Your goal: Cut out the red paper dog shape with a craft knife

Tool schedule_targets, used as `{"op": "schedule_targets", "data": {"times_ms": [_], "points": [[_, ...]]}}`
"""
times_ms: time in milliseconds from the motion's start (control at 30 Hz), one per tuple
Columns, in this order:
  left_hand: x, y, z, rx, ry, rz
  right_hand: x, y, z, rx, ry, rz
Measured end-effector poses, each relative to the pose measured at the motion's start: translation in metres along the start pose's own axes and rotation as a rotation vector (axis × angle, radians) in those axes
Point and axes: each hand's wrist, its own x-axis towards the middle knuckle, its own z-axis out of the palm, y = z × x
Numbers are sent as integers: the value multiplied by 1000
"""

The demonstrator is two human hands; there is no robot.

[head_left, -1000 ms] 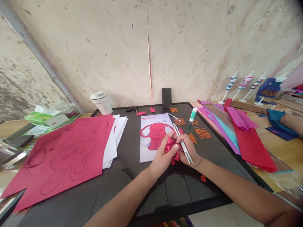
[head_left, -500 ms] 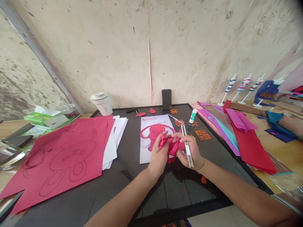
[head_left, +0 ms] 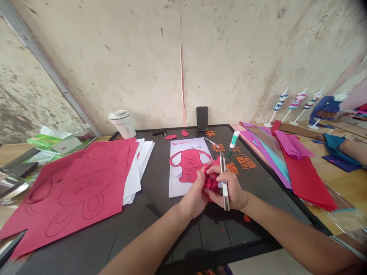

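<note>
Crumpled red paper (head_left: 211,181) is squeezed between my two hands, just in front of a white sheet (head_left: 175,187). My left hand (head_left: 195,196) grips it from the left with the fingers curled. On the other side, my right hand (head_left: 233,189) has its fingers closed around a silver utility knife (head_left: 224,185) and also presses on the red paper. A red dog-shaped cutout (head_left: 190,158) lies on the white sheet, partly hidden by my hands. Two small red paper pieces (head_left: 171,137) (head_left: 184,133) rest beyond the sheet.
Large red sheets with rabbit drawings (head_left: 83,191) and white papers (head_left: 134,179) lie left on the black table (head_left: 160,233). A glue stick (head_left: 233,143), phone (head_left: 202,118) and white cup (head_left: 123,124) stand behind. Colored papers (head_left: 305,179) and another person's arm (head_left: 355,151) are right.
Both hands have moved slightly down and closer together, and the red paper is bunched more tightly. The knife now points more upright, and more of the dog cutout shows.
</note>
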Motion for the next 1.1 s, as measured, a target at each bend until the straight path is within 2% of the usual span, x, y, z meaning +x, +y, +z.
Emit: {"op": "schedule_targets", "data": {"times_ms": [133, 200, 267, 333, 400, 500, 567, 767, 967, 1100], "points": [[4, -3, -11, 271, 208, 186, -3, 8, 6, 49, 112, 25], [8, 0, -16, 370, 245, 255, -4, 12, 7, 65, 100, -9], [11, 6, -18, 373, 231, 229, -5, 13, 5, 69, 45, -24], [14, 14, -20, 326, 274, 199, -3, 12, 1, 52, 49, -42], [17, 25, -23, 315, 343, 200, 1, 13, -3, 33, 140, -12], [20, 46, -29, 346, 390, 192, 7, 22, -7, 30, 317, 139], [20, 60, -35, 347, 426, 192, 9, 33, -8, 7, 353, 217], [20, 91, -52, 236, 387, 191, 7, 53, -8, -62, 191, 354], [28, 102, -83, 222, 625, 370, 5, 51, -8, -85, 36, 386], [28, 109, -98, 278, 735, 453, 3, 56, -6, -168, 1, 392]]}}
